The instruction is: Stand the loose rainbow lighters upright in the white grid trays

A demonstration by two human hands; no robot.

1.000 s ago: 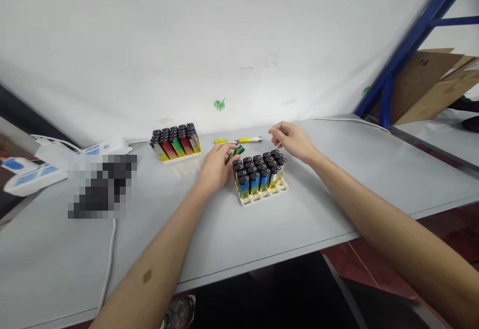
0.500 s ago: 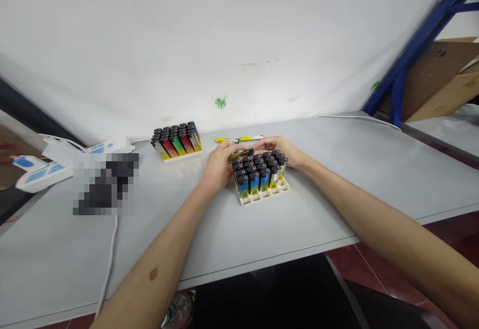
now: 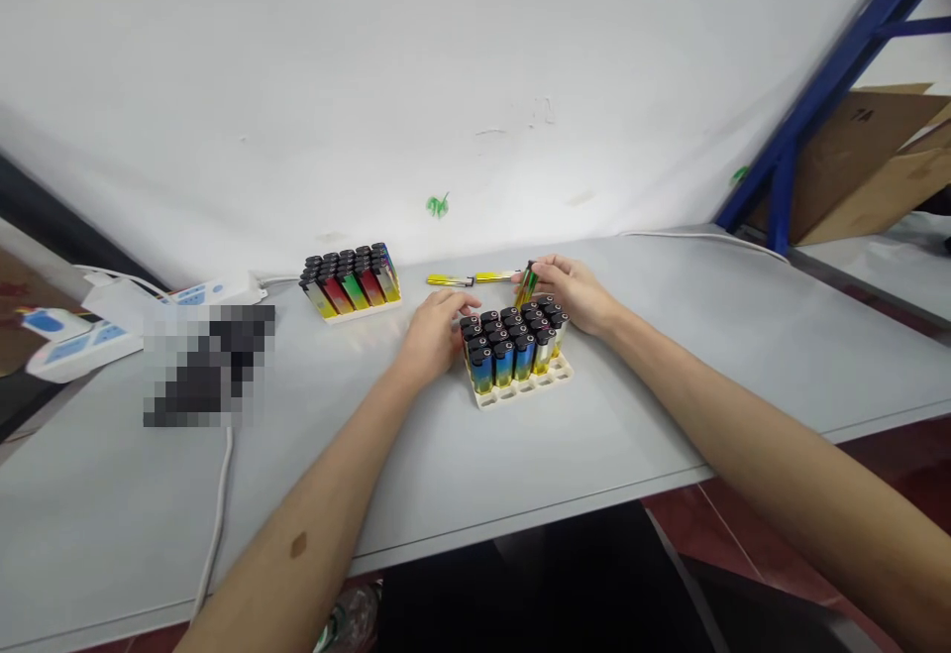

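Note:
My right hand [image 3: 571,288] pinches a green and yellow lighter [image 3: 526,284] with a black top, held nearly upright behind a white holder [image 3: 529,391]. Several blue and silver lighters [image 3: 503,360] stand in that holder, and its front row of slots is bare. My left hand [image 3: 437,334] rests at the holder's left side with fingers apart; some fingertips are hidden behind the lighters. Beyond the hands, a yellow lighter [image 3: 449,280] and another yellow lighter [image 3: 494,276] lie flat on the table.
A second holder [image 3: 364,310] full of colourful lighters [image 3: 349,281] stands at the back left, near the wall. At the left are a power strip [image 3: 89,338], a blurred dark object [image 3: 212,366] and a white cable [image 3: 220,524]. Cardboard boxes [image 3: 869,158] sit behind a blue frame [image 3: 780,187].
The lighter was lying level between both hands. Now my right hand has it alone, tipped up and moved right. My left hand has let go, and its fingers have spread.

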